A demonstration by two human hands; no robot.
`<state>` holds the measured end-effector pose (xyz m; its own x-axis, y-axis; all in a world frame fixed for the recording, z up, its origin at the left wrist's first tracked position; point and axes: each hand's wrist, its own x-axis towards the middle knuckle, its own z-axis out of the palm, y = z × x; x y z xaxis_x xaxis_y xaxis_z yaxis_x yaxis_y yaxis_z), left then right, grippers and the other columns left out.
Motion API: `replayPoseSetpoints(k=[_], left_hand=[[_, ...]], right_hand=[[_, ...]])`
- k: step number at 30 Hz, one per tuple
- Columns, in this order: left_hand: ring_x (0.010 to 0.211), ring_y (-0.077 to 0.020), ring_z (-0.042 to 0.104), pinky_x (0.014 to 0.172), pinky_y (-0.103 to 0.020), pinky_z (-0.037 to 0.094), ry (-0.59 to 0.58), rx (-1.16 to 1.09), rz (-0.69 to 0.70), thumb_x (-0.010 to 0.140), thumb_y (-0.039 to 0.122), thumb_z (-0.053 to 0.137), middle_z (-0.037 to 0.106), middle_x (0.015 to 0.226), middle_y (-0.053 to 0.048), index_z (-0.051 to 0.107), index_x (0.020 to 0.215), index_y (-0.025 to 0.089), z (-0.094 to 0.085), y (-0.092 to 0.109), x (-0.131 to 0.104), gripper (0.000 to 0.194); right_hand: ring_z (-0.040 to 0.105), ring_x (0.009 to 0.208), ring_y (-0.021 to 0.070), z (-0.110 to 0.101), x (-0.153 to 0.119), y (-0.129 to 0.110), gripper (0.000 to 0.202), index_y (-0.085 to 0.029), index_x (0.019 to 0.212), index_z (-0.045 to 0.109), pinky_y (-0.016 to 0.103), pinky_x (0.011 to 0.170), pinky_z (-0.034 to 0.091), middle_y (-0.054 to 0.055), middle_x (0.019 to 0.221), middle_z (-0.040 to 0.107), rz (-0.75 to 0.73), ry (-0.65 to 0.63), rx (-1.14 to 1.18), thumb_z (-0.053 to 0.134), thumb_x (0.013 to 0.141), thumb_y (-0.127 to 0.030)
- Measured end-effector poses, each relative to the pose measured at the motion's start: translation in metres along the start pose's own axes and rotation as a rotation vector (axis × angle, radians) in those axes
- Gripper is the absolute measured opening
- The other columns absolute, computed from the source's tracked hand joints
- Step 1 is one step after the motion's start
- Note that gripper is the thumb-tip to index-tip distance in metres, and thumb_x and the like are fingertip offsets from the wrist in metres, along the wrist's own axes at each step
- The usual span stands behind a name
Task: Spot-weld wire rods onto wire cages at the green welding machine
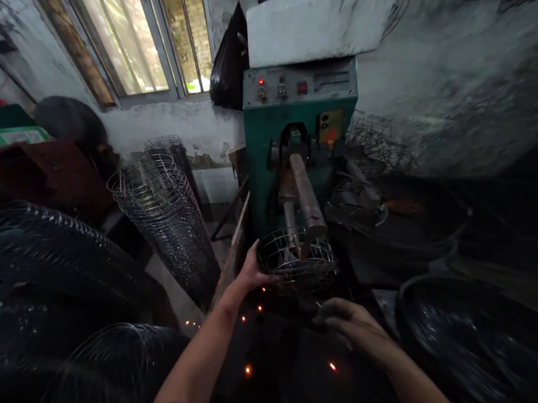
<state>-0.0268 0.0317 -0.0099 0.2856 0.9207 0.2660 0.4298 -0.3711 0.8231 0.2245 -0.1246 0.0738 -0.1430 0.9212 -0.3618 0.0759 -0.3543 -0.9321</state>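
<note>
A round wire basket (299,268) sits around the lower arm of a green spot welding machine (260,142), below its thick upper arm (307,196). My left hand (253,270) grips the basket's left side, thumb up along the wires. Just below and to the right of the basket, my right hand (345,325) has its fingers bent together in a pinch. A thin bright tip shows at those fingers, too small and dark to name. Glowing sparks (248,370) fly beneath the basket and between my forearms.
Tall stacks of wire baskets (166,223) stand left of the machine, with more wire rings (95,389) at the lower left. A dark round pan-like container (403,222) and black plastic-covered bundle (471,333) lie right. A white foam block (317,16) rests on the machine.
</note>
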Motion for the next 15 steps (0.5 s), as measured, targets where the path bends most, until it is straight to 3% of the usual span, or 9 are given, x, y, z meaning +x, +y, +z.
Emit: replayPoseSetpoints(k=[2,4,6,9,12,15], left_hand=[[0.134,-0.0361,0.041,0.113,-0.053,0.036,0.029,0.022,0.002,0.05,0.033,0.09,0.042,0.143,-0.018,0.026,0.146,0.015,-0.003,0.003,0.0,0.117],[0.131,-0.0357,0.044,0.111,-0.054,0.038,0.083,0.082,0.009,0.049,0.032,0.089,0.045,0.138,-0.016,0.035,0.14,0.018,-0.008,0.008,-0.005,0.107],[0.129,-0.036,0.046,0.11,-0.054,0.039,0.11,0.166,0.058,0.048,0.036,0.089,0.046,0.136,-0.017,0.041,0.135,0.017,-0.015,0.015,-0.013,0.101],[0.129,-0.0387,0.044,0.11,-0.056,0.037,0.06,0.285,0.167,0.047,0.042,0.088,0.046,0.135,-0.021,0.045,0.129,0.013,-0.021,0.028,-0.026,0.097],[0.13,-0.0411,0.042,0.109,-0.058,0.037,-0.033,0.372,0.227,0.048,0.039,0.084,0.048,0.133,-0.022,0.048,0.125,0.011,-0.017,0.042,-0.037,0.09],[0.129,-0.0418,0.042,0.107,-0.058,0.038,-0.085,0.409,0.228,0.049,0.036,0.081,0.049,0.132,-0.022,0.05,0.122,0.013,-0.008,0.052,-0.044,0.082]], right_hand=[[0.063,0.065,0.0188,0.005,-0.001,-0.006,0.027,-0.02,0.08,0.069,0.027,0.054,0.046,0.008,0.086,0.073,-0.017,-0.077,0.024,0.075,0.063,-0.04],[0.066,0.082,0.0238,0.005,-0.003,-0.012,0.038,-0.021,0.094,0.071,0.031,0.064,0.051,0.009,0.099,0.073,-0.048,-0.178,0.061,0.077,0.061,-0.038],[0.066,0.083,0.0241,0.005,-0.003,-0.018,0.058,-0.022,0.113,0.067,0.032,0.064,0.051,0.01,0.11,0.071,-0.048,-0.27,0.077,0.078,0.058,-0.035],[0.066,0.091,0.0246,0.011,0.003,-0.031,0.07,-0.023,0.127,0.059,0.034,0.073,0.053,0.01,0.116,0.068,-0.07,-0.347,0.021,0.076,0.06,-0.032],[0.063,0.108,0.0263,0.024,0.014,-0.042,0.067,-0.018,0.131,0.055,0.036,0.091,0.05,0.011,0.121,0.066,-0.169,-0.331,-0.251,0.073,0.067,-0.029],[0.064,0.108,0.0279,0.038,0.021,-0.048,0.051,-0.015,0.126,0.058,0.036,0.092,0.049,0.014,0.118,0.068,-0.204,-0.234,-0.79,0.066,0.077,-0.026]])
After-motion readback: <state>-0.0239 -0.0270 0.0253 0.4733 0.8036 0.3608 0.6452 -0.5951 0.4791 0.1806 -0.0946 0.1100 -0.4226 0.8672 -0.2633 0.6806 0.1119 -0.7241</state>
